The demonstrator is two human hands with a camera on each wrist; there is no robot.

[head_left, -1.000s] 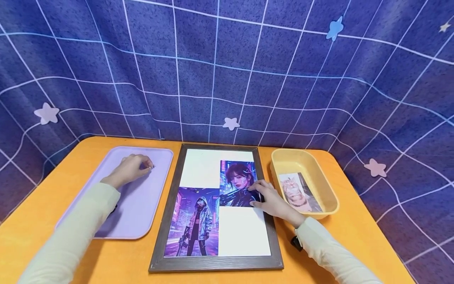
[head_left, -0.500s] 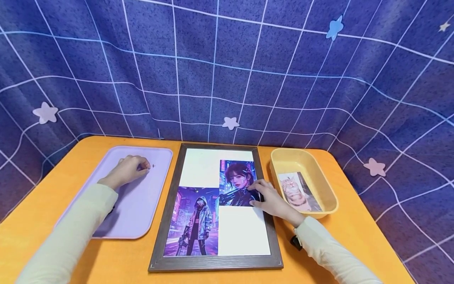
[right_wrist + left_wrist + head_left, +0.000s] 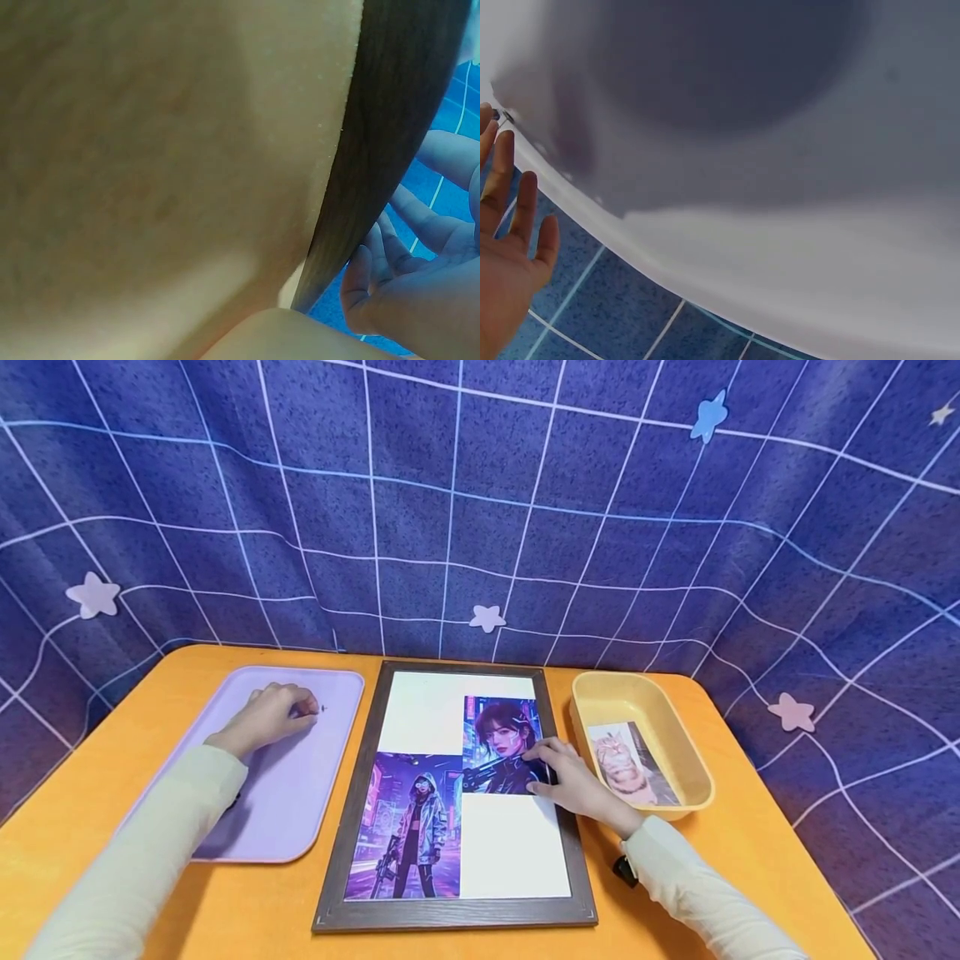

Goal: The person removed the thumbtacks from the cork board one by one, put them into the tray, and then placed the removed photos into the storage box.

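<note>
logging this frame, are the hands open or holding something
Left hand: over tray, can't tell if holding anything.
Right hand: open, touching upper print.

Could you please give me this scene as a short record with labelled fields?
Left hand: over the lilac tray, fingertips near a small dark item; whether it holds anything is unclear
Right hand: fingers touching the upper-right portrait print
Dark picture frame: flat on the orange table, between tray and tub
Other framed print: hooded full-length figure, lower left
White areas: upper left, lower right
Yellow tub: cat picture inside
Backdrop: blue grid-patterned curtain with stars
</note>
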